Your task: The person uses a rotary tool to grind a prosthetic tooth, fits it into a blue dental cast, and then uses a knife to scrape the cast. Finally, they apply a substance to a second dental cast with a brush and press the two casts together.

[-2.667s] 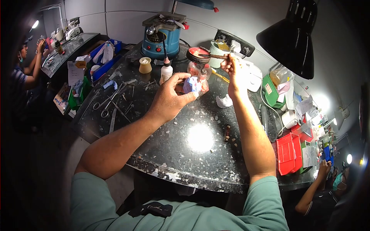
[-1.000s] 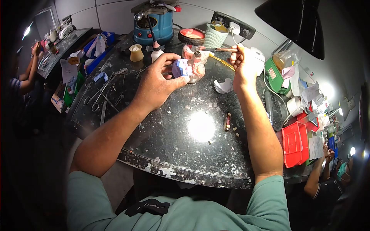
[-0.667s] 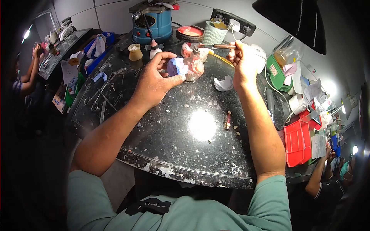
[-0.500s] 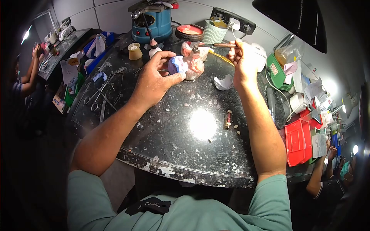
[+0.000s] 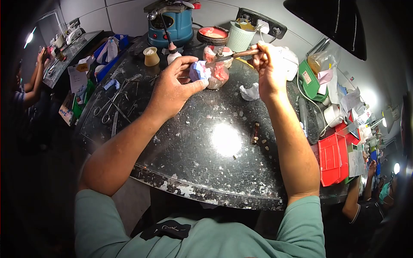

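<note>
My left hand (image 5: 172,90) is closed around a small blue-and-white dental model (image 5: 198,71), holding it above the bench. High on the right, my right hand (image 5: 272,71) grips the brown handle of a wax knife (image 5: 246,53). Its blade points left, the tip close to the model's upper edge. Just beyond the model stands a glass spirit lamp (image 5: 217,78) with pink wax on it, its top partly behind the blade. Another pink-and-clear piece (image 5: 209,52) sits behind the lamp. A white plaster piece (image 5: 250,92) lies below my right hand.
A teal machine (image 5: 170,28), a round dish of pink wax (image 5: 212,35) and a pale green basket (image 5: 240,38) line the back. Scissors (image 5: 105,112) and metal tools lie left. Small tooth-like pieces (image 5: 264,142) rest before me; a red bin (image 5: 331,161) stands right. Other people work at both sides.
My right hand has tilted the wax knife and brought its blade from the top of the spirit lamp leftward to the dental model. My left hand stays nearly still.
</note>
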`<act>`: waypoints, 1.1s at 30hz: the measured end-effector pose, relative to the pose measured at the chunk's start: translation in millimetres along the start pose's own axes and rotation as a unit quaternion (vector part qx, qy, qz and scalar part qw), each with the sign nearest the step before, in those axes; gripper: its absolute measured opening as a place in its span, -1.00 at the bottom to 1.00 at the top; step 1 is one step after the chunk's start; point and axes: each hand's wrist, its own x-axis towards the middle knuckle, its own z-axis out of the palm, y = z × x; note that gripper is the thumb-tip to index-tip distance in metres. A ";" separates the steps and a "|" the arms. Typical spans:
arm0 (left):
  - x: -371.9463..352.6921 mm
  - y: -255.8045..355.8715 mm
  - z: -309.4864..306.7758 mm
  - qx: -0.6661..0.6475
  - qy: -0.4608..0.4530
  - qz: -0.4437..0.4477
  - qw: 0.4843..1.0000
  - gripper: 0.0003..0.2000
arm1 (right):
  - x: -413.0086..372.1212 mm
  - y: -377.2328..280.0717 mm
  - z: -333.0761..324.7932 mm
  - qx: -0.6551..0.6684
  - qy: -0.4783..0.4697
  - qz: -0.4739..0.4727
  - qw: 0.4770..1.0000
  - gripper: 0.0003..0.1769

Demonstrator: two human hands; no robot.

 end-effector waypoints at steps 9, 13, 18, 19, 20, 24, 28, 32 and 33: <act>0.3 2.7 0.6 0.004 -0.001 0.001 1.000 -0.46 | -7.1 -2.4 11.0 -0.042 -0.050 -0.039 0.997 -0.71; 0.5 2.5 1.1 -0.002 -0.006 0.008 1.000 -0.45 | -7.8 -0.4 11.3 -0.053 -0.040 -0.035 0.997 -0.70; 0.7 0.9 1.3 -0.009 -0.007 0.014 1.000 -0.45 | -5.8 0.6 8.0 -0.046 -0.039 -0.034 0.998 -0.71; 1.0 -0.1 1.1 -0.010 -0.008 0.019 1.000 -0.45 | -5.6 0.9 7.6 -0.037 -0.042 -0.031 0.998 -0.71; 1.1 -0.6 1.0 -0.012 -0.010 0.024 1.000 -0.45 | -5.5 1.4 7.5 -0.037 -0.042 -0.031 0.998 -0.71; 0.5 1.2 1.5 -0.021 -0.010 0.019 1.000 -0.46 | -5.5 3.1 7.7 -0.024 -0.043 -0.030 0.998 -0.72; 0.5 1.4 1.0 -0.018 -0.008 0.010 1.000 -0.47 | -6.4 1.5 7.7 -0.012 -0.058 -0.027 0.998 -0.74; 0.3 2.3 0.4 -0.019 -0.013 0.001 1.000 -0.48 | -7.6 1.1 9.8 -0.006 -0.051 -0.031 0.998 -0.75; 0.2 2.2 0.4 -0.019 -0.013 0.001 1.000 -0.48 | -7.6 1.3 9.1 -0.008 -0.052 -0.032 0.998 -0.75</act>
